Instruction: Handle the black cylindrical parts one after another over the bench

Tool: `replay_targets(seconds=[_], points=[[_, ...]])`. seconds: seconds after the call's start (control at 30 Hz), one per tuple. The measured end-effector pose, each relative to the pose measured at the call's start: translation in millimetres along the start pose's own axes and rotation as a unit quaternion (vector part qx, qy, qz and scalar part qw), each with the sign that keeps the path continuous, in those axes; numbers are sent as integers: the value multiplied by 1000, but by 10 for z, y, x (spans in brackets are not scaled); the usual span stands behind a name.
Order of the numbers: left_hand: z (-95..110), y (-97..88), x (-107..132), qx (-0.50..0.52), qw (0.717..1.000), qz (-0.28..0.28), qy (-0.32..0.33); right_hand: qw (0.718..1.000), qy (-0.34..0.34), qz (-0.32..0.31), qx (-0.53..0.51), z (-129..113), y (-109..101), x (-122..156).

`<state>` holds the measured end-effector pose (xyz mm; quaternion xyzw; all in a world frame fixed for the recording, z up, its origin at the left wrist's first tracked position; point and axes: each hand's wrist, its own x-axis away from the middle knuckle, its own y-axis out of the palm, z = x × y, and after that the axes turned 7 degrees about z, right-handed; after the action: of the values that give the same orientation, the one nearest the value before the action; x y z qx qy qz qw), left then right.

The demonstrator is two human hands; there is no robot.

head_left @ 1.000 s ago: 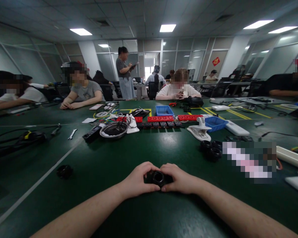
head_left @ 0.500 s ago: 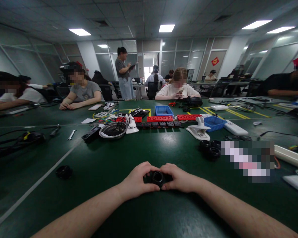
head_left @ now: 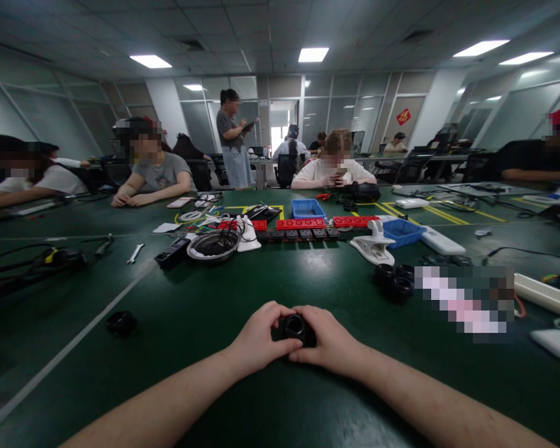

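Observation:
Between my two hands, low in the middle of the view, is a black round part (head_left: 294, 325) with a wide hole facing up. My left hand (head_left: 264, 336) curves round its left side, with thumb in front and fingers behind. From the right, my right hand (head_left: 325, 339) closes on the same part, its thumb tip close to the left thumb. The fingers hide much of the part's lower body. A similar black ring-like part (head_left: 121, 323) lies alone on the left, and several more black ring-like parts (head_left: 396, 283) are bunched on the right.
Across the green table (head_left: 205, 398) stand a metal bowl (head_left: 213, 247), red socket strips (head_left: 300, 223), a blue tray (head_left: 404, 233) and a white clip stand (head_left: 373, 244). A wrench (head_left: 135, 253) lies to the left. Other people sit along the far side.
My right hand has shifted left and wrapped further round the black part, and the thumbs have come closer together. The part has moved slightly up and left.

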<state>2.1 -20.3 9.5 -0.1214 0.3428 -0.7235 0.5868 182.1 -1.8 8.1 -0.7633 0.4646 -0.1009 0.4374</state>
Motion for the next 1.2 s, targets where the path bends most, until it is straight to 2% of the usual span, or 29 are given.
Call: replay_targets(seconds=[0.1, 0.23, 0.4, 0.57, 0.73, 0.87, 1.0, 1.07, 1.2], points=[[-16, -32, 3, 8, 999, -28, 25, 996, -13, -53, -77, 20, -73, 15], [-34, -58, 2, 19, 996, -64, 55, 991, -7, -123, -46, 33, -154, -3], [-54, -53, -21, 33, 995, -77, 55, 987, -2, -149, -53, 69, -168, -41], [-61, -33, -23, 47, 994, -58, 79, 989, 31, -129, -61, 117, -110, -37], [-34, -32, -5, 41, 997, -51, 47, 994, 41, -94, -32, 136, -34, -5], [-13, 20, 13, 30, 999, -13, 0, 996, 14, -27, 83, 87, 30, 0], [2, 96, 28, 14, 998, 45, -32, 979, -1, 28, 200, 26, 83, -7], [4, 106, 29, 14, 998, 52, -29, 981, 0, 31, 192, 20, 90, -2], [-8, 63, 17, 26, 999, 20, 6, 999, -9, 4, 46, 49, 43, 11]])
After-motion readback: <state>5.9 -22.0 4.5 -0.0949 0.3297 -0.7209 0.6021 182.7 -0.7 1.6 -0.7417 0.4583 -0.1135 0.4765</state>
